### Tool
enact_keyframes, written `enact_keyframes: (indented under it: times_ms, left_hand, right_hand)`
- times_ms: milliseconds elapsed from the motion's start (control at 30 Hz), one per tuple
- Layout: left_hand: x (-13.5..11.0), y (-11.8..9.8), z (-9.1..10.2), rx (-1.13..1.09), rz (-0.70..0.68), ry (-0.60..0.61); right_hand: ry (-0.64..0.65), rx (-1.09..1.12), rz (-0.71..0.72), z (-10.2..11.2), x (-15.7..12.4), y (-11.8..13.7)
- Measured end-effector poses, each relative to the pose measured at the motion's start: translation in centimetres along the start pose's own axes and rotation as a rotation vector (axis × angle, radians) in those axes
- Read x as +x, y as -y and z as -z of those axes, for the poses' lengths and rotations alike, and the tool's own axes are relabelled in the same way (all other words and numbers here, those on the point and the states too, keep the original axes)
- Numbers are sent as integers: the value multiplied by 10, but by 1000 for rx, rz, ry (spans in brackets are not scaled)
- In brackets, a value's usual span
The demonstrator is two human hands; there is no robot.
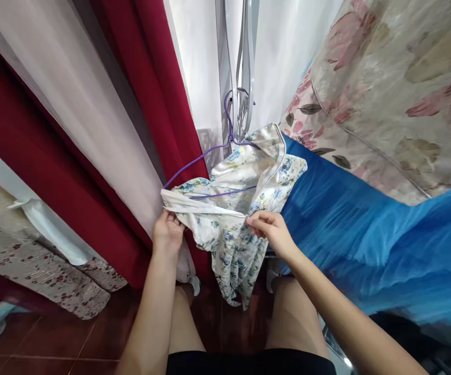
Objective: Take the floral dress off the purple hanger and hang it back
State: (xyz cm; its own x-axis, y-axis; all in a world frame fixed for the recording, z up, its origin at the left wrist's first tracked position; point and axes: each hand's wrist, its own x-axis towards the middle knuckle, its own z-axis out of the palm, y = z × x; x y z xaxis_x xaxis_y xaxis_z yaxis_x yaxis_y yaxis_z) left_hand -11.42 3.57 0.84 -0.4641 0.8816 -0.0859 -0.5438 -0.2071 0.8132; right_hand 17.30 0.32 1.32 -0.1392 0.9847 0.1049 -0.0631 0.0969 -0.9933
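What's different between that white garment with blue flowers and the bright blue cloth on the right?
The white fabric garment with blue flowers is printed; the bright blue, streaked cloth shows no flowers. The garment is partly on a purple hanger, its edge held by the left hand and right hand; neither holds the cloth. The garment fills less of the picture than the cloth, which reaches the right edge. Both look soft and creased.

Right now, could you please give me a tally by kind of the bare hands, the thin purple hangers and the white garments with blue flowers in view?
Bare hands: 2 (left hand, right hand)
Thin purple hanger: 1
White garment with blue flowers: 1
Total: 4
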Motion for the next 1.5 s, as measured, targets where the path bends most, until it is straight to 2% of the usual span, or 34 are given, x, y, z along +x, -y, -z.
enact_keyframes:
  times_ms: [100,167,300,400,500,633,700,767,800,867,967,1033,1067,1200,1267,1367,1433,1500]
  left_hand:
    - [-24,23,-9,65,7,33]
    - [-29,31,-9,219,-71,103]
    - [-28,40,8,659,-261,264]
    - [-33,43,15,889,-287,399]
    - [-48,40,2,850,-278,494]
    - [-81,32,-33,650,-223,623]
    - [-100,30,-51,608,-204,703]
    - [-118,30,-66,583,-189,801]
    - [-126,31,-73,576,-191,853]
    - [-137,32,-82,601,-230,933]
    - [-137,32,-83,682,-329,920]
    - [-129,33,-72,684,-291,908]
    - [-126,33,-63,665,-205,943]
    - [-125,42,-21,645,299,1191]
    - [-129,49,-4,769,393,1251]
    - [-132,55,6,994,262,1217]
    - [-131,53,2,1081,118,1165]
    - [-131,48,-11,1126,7,1153]
  right_hand:
    - [-163,57,-52,28,-4,-28]
    - [-197,66,-62,39,-8,-41]
    - [-176,35,-65,42,-10,-52]
    - [-234,-63,-105,48,-2,-64]
    - [-283,-175,-173,66,2,-84]
    - [-224,-311,-240,83,-16,-98]
    - [-94,-365,-173,75,-32,-86]
    - [129,-351,-35,57,-46,-64]
    - [251,-300,15,46,-51,-51]
    - [407,-143,-1,24,-56,-28]
    - [440,-25,-52,4,-58,-9]
    - [454,-63,-63,3,-59,-4]
    - [486,-95,-68,5,-60,-2]
    - [600,-161,-74,27,-68,19]
    - [569,-183,-73,44,-68,35]
    - [444,-278,-60,77,-58,50]
    - [343,-326,-75,102,-42,52]
    - [205,-308,-100,124,-18,50]
